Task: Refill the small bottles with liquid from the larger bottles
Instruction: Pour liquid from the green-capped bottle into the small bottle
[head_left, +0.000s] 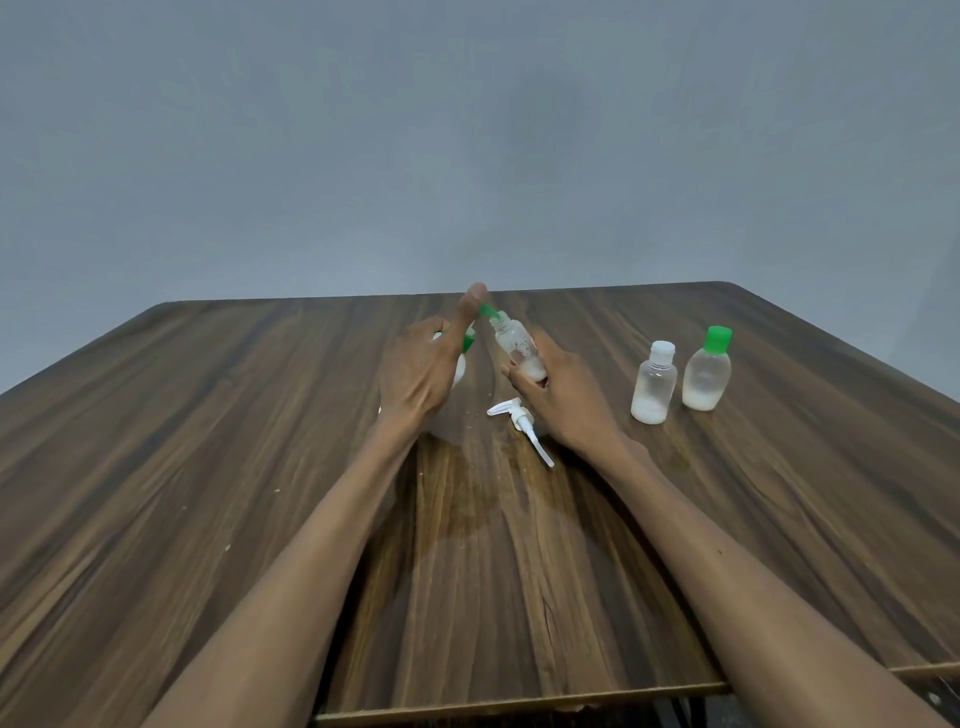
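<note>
I am holding a small clear bottle (519, 349) in my right hand (563, 395), fingers curled round its lower half, where a little white liquid is sitting. The bottle is leaning to the left, its open neck pointing up and toward my left hand (421, 371). My left hand is gripping a larger white bottle (460, 370), mostly hidden behind my palm and fingers, with a green part showing at its top. A green nozzle (489, 312) is reaching from under my raised left thumb across to the mouth of the small bottle and is touching or almost touching it; I cannot tell which.

A white pump head (519, 420) with its long tube is lying flat on the wooden counter (208, 441), just in front of my right hand. To the right, well apart from my hands, two more small bottles are standing upright just beside each other: a white-capped bottle (654, 383) and a green-capped bottle (707, 370), each holding white liquid at the bottom.
</note>
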